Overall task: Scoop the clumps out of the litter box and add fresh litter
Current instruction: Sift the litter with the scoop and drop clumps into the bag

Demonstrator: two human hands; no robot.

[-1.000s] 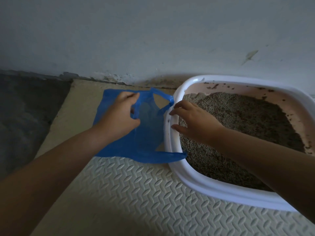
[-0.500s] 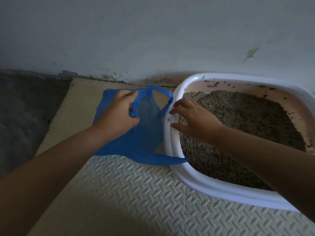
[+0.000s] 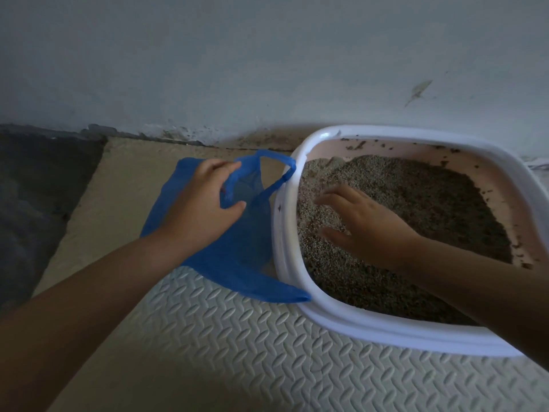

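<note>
A white litter box (image 3: 386, 333) with a pink inner wall sits on the floor at the right, filled with grey-brown litter (image 3: 416, 197). A blue plastic bag (image 3: 237, 263) lies on the floor just left of the box, one handle draped on the box's rim. My left hand (image 3: 202, 203) grips the bag's near handle and holds its mouth up. My right hand (image 3: 365, 224) hovers inside the box over the litter, blurred, fingers spread and pointing left. I see nothing held in it.
The box and bag stand on a cream embossed foam mat (image 3: 237, 352). A stained pale wall (image 3: 267, 69) runs close behind the box. Dark floor (image 3: 35, 203) lies left of the mat.
My right hand has left the box's left rim and moved right, further over the litter, its fingers opening. My left hand keeps hold of the bag's handle.
</note>
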